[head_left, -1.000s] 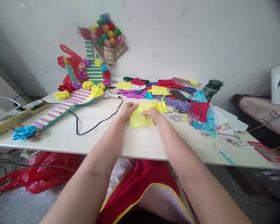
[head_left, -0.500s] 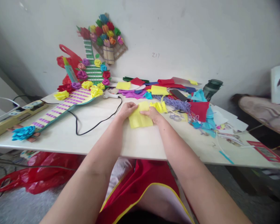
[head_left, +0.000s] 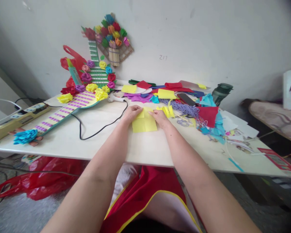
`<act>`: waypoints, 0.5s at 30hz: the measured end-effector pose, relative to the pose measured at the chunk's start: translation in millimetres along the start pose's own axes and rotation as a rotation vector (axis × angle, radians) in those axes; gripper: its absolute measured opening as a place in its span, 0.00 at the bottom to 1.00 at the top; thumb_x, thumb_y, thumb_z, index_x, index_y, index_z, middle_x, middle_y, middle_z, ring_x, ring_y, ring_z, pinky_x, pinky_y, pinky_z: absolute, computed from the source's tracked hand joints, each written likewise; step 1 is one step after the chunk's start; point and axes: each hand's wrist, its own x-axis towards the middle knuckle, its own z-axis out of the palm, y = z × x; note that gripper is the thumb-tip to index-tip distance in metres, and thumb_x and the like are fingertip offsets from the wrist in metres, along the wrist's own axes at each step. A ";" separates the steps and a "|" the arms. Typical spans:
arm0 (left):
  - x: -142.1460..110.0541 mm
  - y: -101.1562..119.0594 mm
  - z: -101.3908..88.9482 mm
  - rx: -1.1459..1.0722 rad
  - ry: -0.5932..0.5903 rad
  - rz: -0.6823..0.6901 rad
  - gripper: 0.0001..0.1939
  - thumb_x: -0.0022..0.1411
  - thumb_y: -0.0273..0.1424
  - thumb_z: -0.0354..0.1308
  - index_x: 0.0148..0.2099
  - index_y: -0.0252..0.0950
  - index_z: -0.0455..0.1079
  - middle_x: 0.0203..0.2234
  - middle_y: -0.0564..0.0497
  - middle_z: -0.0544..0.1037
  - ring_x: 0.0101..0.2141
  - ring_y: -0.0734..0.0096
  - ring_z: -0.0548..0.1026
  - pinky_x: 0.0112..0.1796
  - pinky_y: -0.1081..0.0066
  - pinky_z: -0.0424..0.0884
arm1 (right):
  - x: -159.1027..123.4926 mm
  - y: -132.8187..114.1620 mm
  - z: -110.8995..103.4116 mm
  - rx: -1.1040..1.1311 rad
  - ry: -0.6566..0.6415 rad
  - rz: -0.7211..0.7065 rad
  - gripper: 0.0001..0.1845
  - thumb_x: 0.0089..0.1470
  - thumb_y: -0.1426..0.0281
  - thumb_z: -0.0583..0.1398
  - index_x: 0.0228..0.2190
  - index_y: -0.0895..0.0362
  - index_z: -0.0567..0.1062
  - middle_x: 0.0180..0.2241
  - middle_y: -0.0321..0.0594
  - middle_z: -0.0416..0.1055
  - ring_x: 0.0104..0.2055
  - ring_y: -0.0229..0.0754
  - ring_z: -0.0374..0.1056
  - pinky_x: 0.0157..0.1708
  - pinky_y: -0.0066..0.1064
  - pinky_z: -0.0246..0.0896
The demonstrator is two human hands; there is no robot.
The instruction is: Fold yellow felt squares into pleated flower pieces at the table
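Note:
Between my hands is a square of yellow crepe paper [head_left: 145, 124], creased across its middle, held just over the white table [head_left: 106, 142]. My left hand [head_left: 134, 113] pinches its upper left edge between thumb and fingers. At the upper right edge, my right hand [head_left: 160, 117] grips it the same way. Curled yellow paper strips [head_left: 168, 110] lie right behind my right hand. Farther back, a folded yellow paper piece [head_left: 166, 94] rests on the pile.
A glue gun [head_left: 115, 98] with a black cord lies left of my hands. Paper-flower decorations [head_left: 98, 74] stand at the left. Purple yarn [head_left: 184, 108], a phone [head_left: 186, 99] and a dark bottle [head_left: 221, 93] are to the right. A power strip [head_left: 21, 118] sits at the far left.
The yellow paper has been turned to lie straighter, and its creases now show. My right thumb has drawn back from the paper's middle toward its right edge.

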 end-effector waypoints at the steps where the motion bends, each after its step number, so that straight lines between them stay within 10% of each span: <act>1: -0.1 0.0 -0.4 0.011 -0.001 0.004 0.17 0.47 0.44 0.59 0.30 0.34 0.69 0.21 0.53 0.71 0.23 0.74 0.67 0.25 0.74 0.60 | -0.1 0.0 0.0 -0.005 0.000 -0.001 0.16 0.36 0.59 0.66 0.17 0.57 0.69 0.17 0.31 0.67 0.21 0.36 0.63 0.23 0.27 0.57; 15: 2.9 -1.3 -1.4 -0.043 0.069 -0.030 0.12 0.44 0.38 0.59 0.26 0.34 0.67 0.19 0.54 0.69 0.23 0.74 0.66 0.25 0.74 0.60 | -2.8 -6.0 2.2 0.180 -0.059 -0.005 0.19 0.29 0.66 0.69 0.30 0.57 0.79 0.28 0.35 0.78 0.35 0.44 0.73 0.41 0.36 0.67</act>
